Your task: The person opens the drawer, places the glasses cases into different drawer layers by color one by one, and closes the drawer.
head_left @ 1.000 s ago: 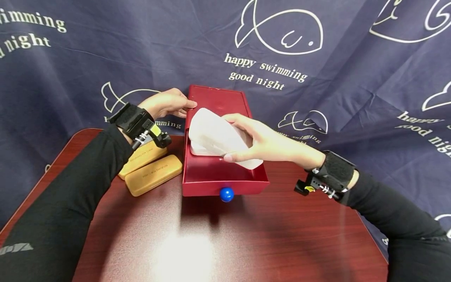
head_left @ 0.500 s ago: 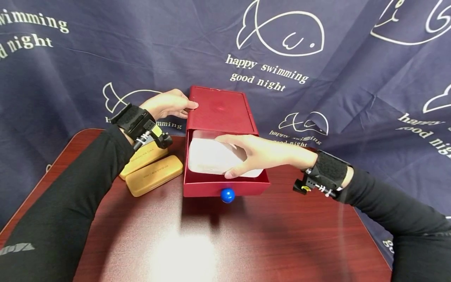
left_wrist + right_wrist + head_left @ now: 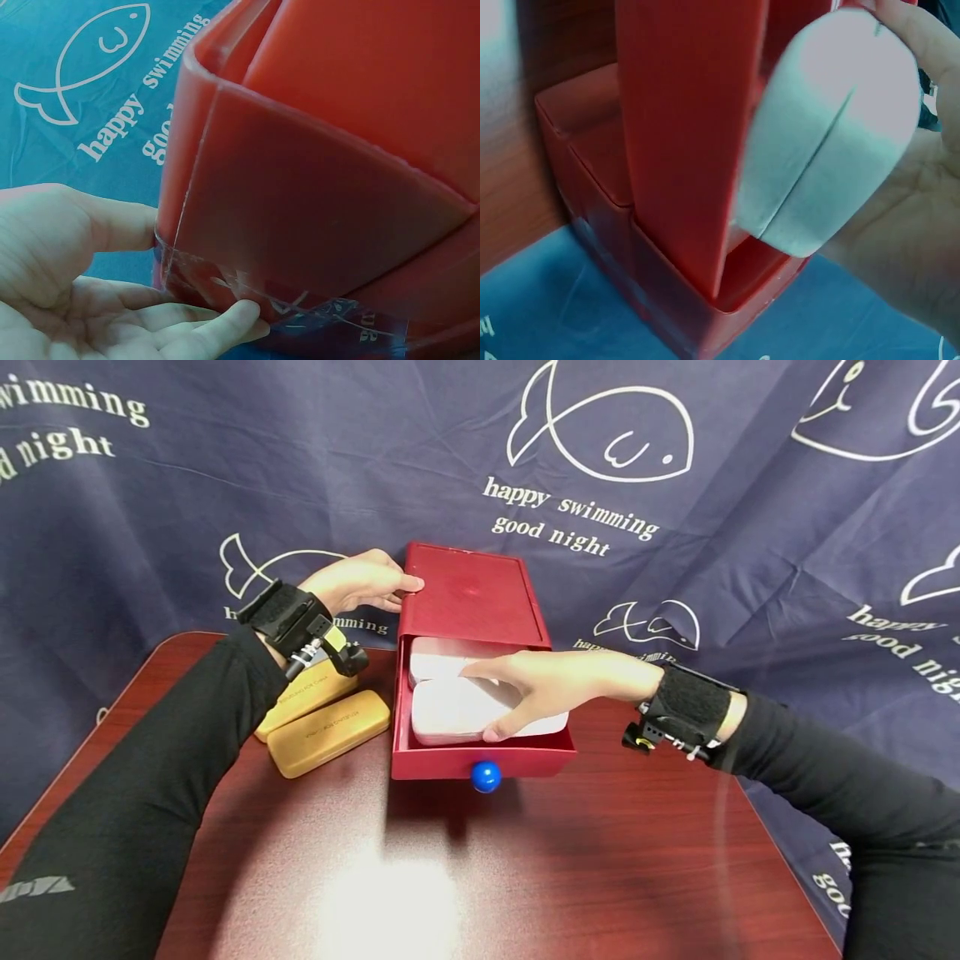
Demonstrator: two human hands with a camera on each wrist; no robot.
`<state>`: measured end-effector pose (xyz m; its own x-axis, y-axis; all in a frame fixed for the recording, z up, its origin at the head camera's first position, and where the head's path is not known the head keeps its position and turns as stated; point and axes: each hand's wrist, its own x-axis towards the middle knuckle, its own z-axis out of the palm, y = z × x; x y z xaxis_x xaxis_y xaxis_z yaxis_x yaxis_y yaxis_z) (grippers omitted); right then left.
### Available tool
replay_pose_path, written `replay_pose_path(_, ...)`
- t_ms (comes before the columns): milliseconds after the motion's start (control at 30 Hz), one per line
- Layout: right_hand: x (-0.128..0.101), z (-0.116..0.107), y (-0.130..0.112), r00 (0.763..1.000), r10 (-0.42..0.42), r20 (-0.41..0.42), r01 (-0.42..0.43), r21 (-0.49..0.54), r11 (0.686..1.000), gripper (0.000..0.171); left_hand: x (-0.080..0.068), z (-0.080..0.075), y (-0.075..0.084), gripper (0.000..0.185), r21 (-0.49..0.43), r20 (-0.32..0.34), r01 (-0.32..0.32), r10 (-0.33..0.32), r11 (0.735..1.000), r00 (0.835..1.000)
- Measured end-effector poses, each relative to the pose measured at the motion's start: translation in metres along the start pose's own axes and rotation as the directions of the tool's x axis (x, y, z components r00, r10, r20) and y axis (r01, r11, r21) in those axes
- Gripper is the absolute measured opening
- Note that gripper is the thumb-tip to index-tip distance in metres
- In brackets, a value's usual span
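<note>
**White case settling into the red drawer**

While the white rounded hard-shell case (image 3: 450, 710) lies low in the open red box drawer (image 3: 480, 758), easing it flat and clear of the walls seems wise; the right hand (image 3: 558, 685) curls over it, the left hand (image 3: 360, 581) braces the box's far-left corner

Left wrist: fingers (image 3: 217, 326) loosely spread against the red wall (image 3: 315, 202)

Right wrist: palm (image 3: 907, 247) cups the case (image 3: 825, 150)
</note>
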<state>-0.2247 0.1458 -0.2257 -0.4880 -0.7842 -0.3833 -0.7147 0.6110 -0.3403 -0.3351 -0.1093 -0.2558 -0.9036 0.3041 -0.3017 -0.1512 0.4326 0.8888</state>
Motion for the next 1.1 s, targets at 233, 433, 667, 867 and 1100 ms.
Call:
replay_pose_path(233,0.006,-0.003,-0.013,0.993,0.088,0.080,-0.076,-0.147,0.986,0.079,-0.001,-0.001,-0.001,0.038,0.003,0.006,-0.007,0.007,1.000,1.000)
replay_pose_path(433,0.012,0.000,-0.023,0.983,0.169,0.068,-0.148,-0.250,0.957,0.080,0.000,0.000,-0.002,0.043,0.009,0.011,-0.006,0.006,1.000,1.000)
replay_pose_path(667,0.022,0.002,-0.034,0.975,0.218,0.055,-0.183,-0.363,0.913,0.071,0.001,0.000,-0.002,0.043,-0.003,0.002,0.002,-0.002,1.000,1.000)
replay_pose_path(867,0.029,-0.001,-0.041,0.967,0.241,0.078,-0.188,-0.415,0.890,0.059,0.002,0.000,-0.002,0.042,0.002,0.006,0.008,-0.008,1.000,1.000)
replay_pose_path(1100,0.034,-0.005,-0.048,0.966,0.247,0.075,-0.181,-0.488,0.854,0.049,0.002,0.000,-0.001,0.047,-0.001,-0.002,0.016,-0.016,1.000,1.000)
